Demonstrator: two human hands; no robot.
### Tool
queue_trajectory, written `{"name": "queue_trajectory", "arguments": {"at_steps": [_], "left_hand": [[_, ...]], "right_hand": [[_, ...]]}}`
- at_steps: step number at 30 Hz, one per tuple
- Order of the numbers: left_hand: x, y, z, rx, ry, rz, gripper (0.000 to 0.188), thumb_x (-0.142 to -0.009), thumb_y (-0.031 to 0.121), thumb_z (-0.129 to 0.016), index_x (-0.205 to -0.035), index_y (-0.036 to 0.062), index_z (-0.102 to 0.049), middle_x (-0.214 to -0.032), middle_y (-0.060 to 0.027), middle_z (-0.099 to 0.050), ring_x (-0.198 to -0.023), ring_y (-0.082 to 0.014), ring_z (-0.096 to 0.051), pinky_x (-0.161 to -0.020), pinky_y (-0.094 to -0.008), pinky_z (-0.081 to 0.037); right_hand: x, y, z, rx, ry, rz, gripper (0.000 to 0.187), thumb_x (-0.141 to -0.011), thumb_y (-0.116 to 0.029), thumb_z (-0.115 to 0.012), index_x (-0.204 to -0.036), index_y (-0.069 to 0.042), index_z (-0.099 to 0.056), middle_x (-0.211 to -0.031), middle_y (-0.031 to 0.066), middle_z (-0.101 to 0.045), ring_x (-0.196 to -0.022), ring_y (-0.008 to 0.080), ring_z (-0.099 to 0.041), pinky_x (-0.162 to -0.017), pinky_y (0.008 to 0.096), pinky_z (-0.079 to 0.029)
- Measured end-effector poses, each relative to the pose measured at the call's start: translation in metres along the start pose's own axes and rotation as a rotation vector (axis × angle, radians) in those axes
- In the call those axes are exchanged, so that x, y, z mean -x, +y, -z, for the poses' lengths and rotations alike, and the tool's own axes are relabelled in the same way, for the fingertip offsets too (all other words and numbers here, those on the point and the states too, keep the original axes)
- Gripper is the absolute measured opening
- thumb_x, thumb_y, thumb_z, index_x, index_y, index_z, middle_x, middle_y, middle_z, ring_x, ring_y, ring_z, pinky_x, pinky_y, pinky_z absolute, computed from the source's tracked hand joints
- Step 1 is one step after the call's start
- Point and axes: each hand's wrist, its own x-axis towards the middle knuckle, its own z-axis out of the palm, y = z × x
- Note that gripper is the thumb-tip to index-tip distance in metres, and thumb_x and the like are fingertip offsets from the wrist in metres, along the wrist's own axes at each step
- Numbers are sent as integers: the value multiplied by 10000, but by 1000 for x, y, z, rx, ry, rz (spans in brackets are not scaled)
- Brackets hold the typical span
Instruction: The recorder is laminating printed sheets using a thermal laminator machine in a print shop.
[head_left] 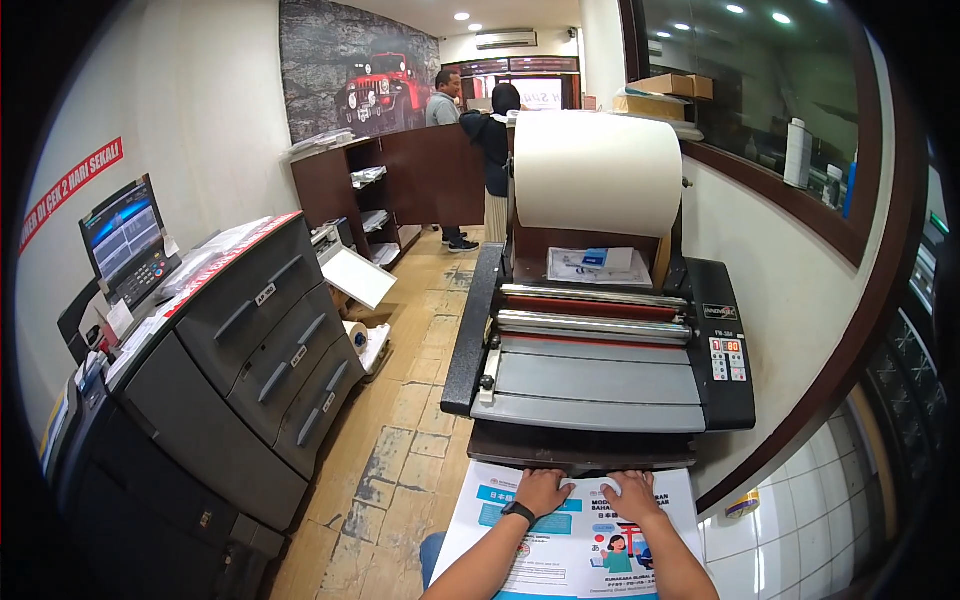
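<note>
A large white printed cover sheet (580,575) with blue panels and a cartoon figure lies in front of me, at the foot of the laminating machine (600,380). My left hand (543,491), with a dark watch band at the wrist, rests on the sheet's left half, fingertips at its far edge. On the right half lies my right hand (636,492), its fingertips at that same edge. Both thumbs are spread inward, apart from the fingers. Whether more sheets lie underneath I cannot tell.
The laminator carries metal rollers (595,322), a control panel (727,358) and a big film roll (600,170) behind. To the left stands a dark grey printer (250,350) with a screen (123,235). Two people (488,150) are far off by a brown counter (430,180).
</note>
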Motion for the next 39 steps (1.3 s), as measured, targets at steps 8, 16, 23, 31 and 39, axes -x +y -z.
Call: {"name": "queue_trajectory", "arguments": {"at_steps": [8, 16, 23, 31, 39], "left_hand": [[5, 8, 7, -14, -19, -17, 452, -945, 472, -603, -1177, 104, -727, -1083, -138, -740, -1096, -300, -658, -1006, -456, -396], [4, 3, 0, -37, 21, -46, 440, -942, 465, -616, -1175, 107, -723, -1114, -135, -732, -1126, -303, -640, -1016, -470, -393], [4, 8, 3, 20, 15, -49, 452, -938, 456, -627, -1172, 80, -718, -1098, -146, -730, -1123, -312, -639, -1006, -447, -408], [4, 7, 4, 70, 66, -68, 424, -948, 432, -619, -1147, 69, -711, -1089, -173, -721, -1099, -328, -646, -986, -464, -425], [5, 14, 11, 38, 40, -96, 540, -926, 500, -646, -1151, 12, -698, -1073, -192, -716, -1070, -352, -650, -956, -455, -438]], "right_hand": [[2, -9, 8, -43, 18, -23, 401, -934, -348, -640, -1192, -48, -710, -1235, 214, -652, -1247, 347, -535, -1116, 499, -249], [2, -7, 3, -30, 98, 47, 359, -925, -305, -653, -1164, -42, -706, -1226, 184, -654, -1220, 358, -550, -1104, 513, -279], [3, -7, 4, -25, 62, -3, 383, -923, -316, -658, -1198, -53, -699, -1241, 182, -651, -1249, 341, -537, -1112, 506, -269], [3, -11, 6, -58, 39, 12, 406, -920, -341, -671, -1211, -60, -703, -1232, 203, -644, -1262, 354, -518, -1143, 480, -258], [3, -6, -1, -17, 40, 40, 443, -950, -394, -626, -1226, -53, -687, -1269, 191, -644, -1286, 338, -512, -1132, 519, -239]]}}
